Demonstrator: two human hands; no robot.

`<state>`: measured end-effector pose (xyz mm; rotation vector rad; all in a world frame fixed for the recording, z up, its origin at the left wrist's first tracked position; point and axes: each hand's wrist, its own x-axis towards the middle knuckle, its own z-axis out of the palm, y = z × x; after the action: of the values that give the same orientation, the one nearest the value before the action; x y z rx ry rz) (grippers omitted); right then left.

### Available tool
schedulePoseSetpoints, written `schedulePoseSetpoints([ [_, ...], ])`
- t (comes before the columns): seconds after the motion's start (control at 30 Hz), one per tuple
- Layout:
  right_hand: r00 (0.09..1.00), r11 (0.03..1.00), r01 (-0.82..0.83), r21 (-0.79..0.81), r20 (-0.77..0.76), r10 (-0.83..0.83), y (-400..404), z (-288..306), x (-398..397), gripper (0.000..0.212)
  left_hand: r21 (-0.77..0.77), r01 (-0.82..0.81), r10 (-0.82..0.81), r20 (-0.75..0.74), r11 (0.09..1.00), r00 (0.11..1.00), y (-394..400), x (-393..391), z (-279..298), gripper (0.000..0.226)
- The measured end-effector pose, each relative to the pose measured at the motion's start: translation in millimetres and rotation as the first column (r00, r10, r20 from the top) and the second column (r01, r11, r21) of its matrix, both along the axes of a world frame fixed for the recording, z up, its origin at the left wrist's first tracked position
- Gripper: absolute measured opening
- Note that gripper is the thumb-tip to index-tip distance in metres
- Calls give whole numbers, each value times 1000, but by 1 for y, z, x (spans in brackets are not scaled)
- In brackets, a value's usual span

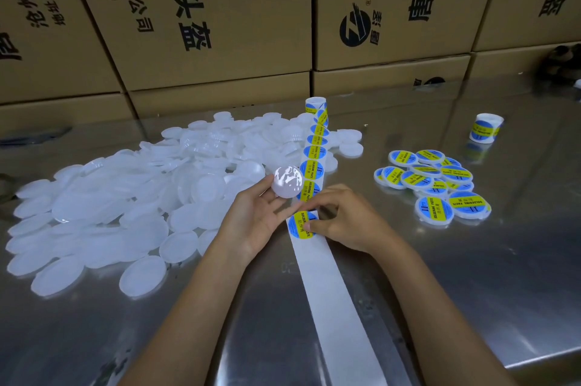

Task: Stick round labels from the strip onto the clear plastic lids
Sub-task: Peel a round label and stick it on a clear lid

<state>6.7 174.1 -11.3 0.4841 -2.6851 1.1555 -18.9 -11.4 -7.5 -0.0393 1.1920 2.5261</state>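
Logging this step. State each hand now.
Left hand: holds a clear plastic lid at its fingertips.
Right hand: pinches the nearest round label on the strip.

Round labels [435,210] read "SOLDERING PASTE"; the cardboard boxes [201,14] carry "头盔" and "有限公司".

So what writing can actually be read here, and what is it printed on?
"SOLDERING PASTE": yellow band of the round label under the right hand, and on the labelled lids.
"头盔": cardboard box behind the table.
"有限公司": same box, smaller print.
"彭" beside a round black logo: neighbouring box.
Small print on the labels' blue parts: too small to read.
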Motion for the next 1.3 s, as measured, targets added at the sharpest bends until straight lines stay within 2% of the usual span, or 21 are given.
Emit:
schedulePoseSetpoints([
  [0.17, 1000, 1000, -5, -2, -24, 5, -5, 0, 1, 30, -25, 11, -10, 24, 1000, 1000, -2, -3, -2, 35],
  [0.33, 999, 999, -28, -43, -44, 26, -9, 3, 4, 26, -22, 27, -26, 31, 999, 999, -2, -2, -2, 37],
  [0.43, 996, 974, -81, -210, 27, 89, -12, 9, 6, 18, -43, 43, -42, 25, 998, 999, -1, -3, -2, 43],
  [0.5, 989, 931, -56, -360, 105, 100, -11, 13, 7, 13, -58, 57, -56, 11, 997, 998, 0, -2, -2, 42],
  [0.6, 969, 808, 30, -589, 214, 120, -9, 17, 7, 15, -64, 49, -49, -2, 997, 999, 1, -2, -2, 39],
  [0.7, 965, 683, 97, -723, 235, 112, -8, 19, 6, 19, -43, 27, -27, -2, 999, 1000, 2, -1, -1, 36],
  [0.8, 969, 630, 167, -758, 246, 39, -11, 20, 5, 18, -75, 27, -29, -29, 997, 999, 5, 1, -1, 39],
  [0.97, 975, 603, 188, -776, 221, -19, -17, 18, 4, 19, -79, 69, -77, -104, 994, 992, 14, 7, 1, 36],
  [1.3, 982, 608, 184, -772, 163, -91, -22, 19, 5, 25, -72, 114, -125, -187, 991, 974, 19, 16, 6, 32],
])
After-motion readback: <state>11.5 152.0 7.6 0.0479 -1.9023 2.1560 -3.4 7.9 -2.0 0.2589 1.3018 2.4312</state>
